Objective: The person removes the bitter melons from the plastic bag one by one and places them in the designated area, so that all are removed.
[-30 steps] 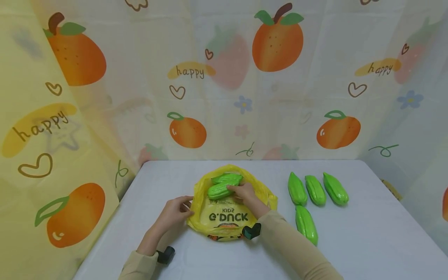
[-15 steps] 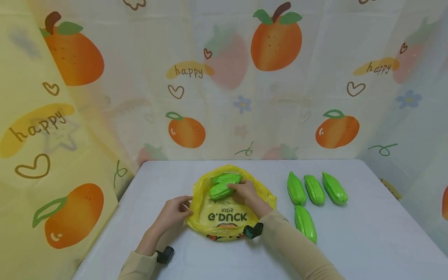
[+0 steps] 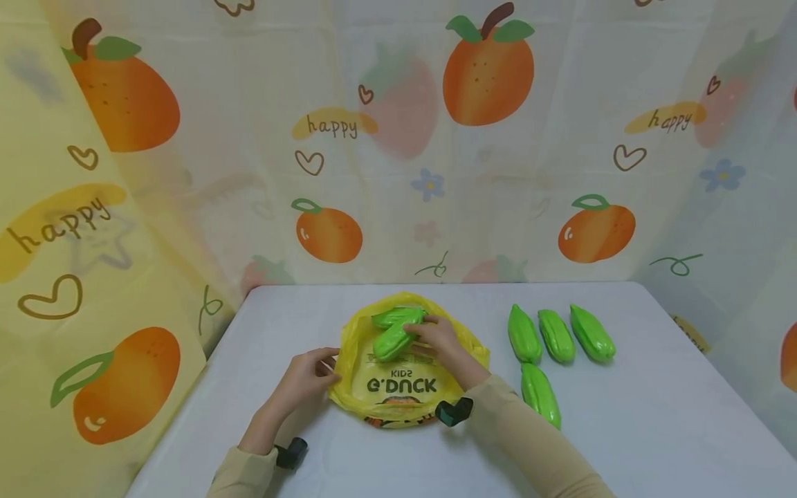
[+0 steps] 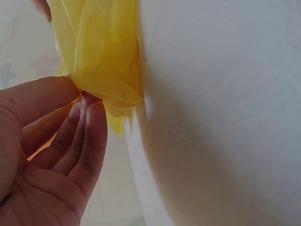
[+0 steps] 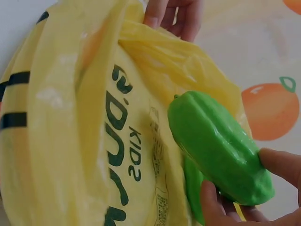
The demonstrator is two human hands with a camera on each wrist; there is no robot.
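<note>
A yellow plastic bag (image 3: 357,370) printed with black letters lies on the table with its mouth spread wide. My left hand (image 3: 305,379) pinches the bag's left rim between thumb and fingers; the left wrist view shows the fingertips at the crumpled yellow film (image 4: 106,70). Inside the bag's mouth, my right hand (image 3: 443,340) holds a shiny green ridged toy gourd (image 5: 214,141) by one end, thumb on one side and fingers on the other. Behind it in the bag lies a second green gourd (image 3: 389,317), partly hidden.
To the right of the bag, several more green gourds lie on the white table (image 3: 623,429), three side by side, such as the middle one (image 3: 557,337), and one nearer gourd (image 3: 540,395). Fruit-printed cloth (image 3: 398,173) hangs behind and at both sides.
The gourd in my right hand has tilted more steeply, its free end swinging toward me. My left hand keeps its place on the bag's rim. The head view has shifted slightly.
</note>
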